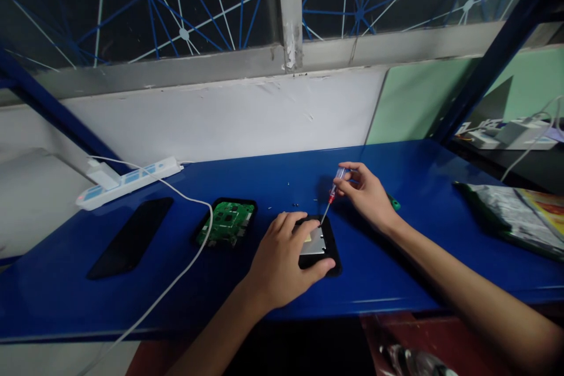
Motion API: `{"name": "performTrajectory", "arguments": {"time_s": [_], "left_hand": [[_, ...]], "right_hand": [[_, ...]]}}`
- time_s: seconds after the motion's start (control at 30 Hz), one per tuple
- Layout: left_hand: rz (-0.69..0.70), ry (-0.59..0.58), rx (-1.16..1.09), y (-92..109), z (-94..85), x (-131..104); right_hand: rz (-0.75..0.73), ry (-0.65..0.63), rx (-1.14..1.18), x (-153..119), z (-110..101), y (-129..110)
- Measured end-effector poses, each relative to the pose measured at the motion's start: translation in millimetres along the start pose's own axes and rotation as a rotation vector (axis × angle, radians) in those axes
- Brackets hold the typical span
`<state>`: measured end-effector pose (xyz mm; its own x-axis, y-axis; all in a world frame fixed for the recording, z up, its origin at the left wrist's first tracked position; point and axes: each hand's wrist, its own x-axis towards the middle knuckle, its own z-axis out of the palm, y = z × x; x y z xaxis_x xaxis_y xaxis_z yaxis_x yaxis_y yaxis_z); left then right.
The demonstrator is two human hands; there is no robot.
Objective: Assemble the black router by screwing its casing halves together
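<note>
My right hand [365, 191] is closed around the clear handle of a screwdriver [330, 197] with a red collar. Its shaft slants down, the tip at the upper right corner of a metal plate [316, 242] in a black plastic case [335, 264]. Across that case lies my left hand [284, 252], gripping it with the fingers over the upper part and the thumb at the lower right edge. It hides the case's left side. Farther left, a green circuit board [227, 222] sits in another black case half. Several tiny bits, probably screws [295, 204], lie beyond my left hand.
A black phone-like slab [132, 238] and a white power strip [132, 181] are on the left. A white cable [183, 273] crosses the blue table [370, 288] past the circuit board. A green-ended object [394, 202] lies behind my right wrist; a silvery bag [506, 211] is at the right.
</note>
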<state>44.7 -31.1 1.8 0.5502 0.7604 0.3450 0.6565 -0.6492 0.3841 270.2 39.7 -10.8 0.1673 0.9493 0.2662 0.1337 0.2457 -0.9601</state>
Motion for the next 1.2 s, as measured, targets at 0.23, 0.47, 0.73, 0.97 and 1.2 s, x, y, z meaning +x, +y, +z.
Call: {"name": "performTrajectory", "arguments": {"time_s": [0.23, 0.47, 0.73, 0.97, 1.2], "left_hand": [[0.005, -0.001, 0.005, -0.4, 1.4, -2.1], [-0.006, -0.024, 0.011, -0.4, 1.5, -1.2], [-0.006, -0.013, -0.011, 1.3, 0.5, -1.3], [-0.014, -0.023, -0.011, 1.0, 1.3, -1.1], [-0.016, -0.017, -0.005, 1.4, 2.0, -0.9]], "right_hand": [[0.009, -0.001, -0.012, 1.2, -0.6, 3.1], [0.011, -0.004, 0.006, 0.2, -0.3, -0.8], [0.0, 0.012, 0.007, -1.1, 0.3, -3.8], [-0.006, 0.025, 0.032, -1.2, 0.6, -4.8], [-0.026, 0.014, 0.017, -1.5, 1.2, -3.1]]}}
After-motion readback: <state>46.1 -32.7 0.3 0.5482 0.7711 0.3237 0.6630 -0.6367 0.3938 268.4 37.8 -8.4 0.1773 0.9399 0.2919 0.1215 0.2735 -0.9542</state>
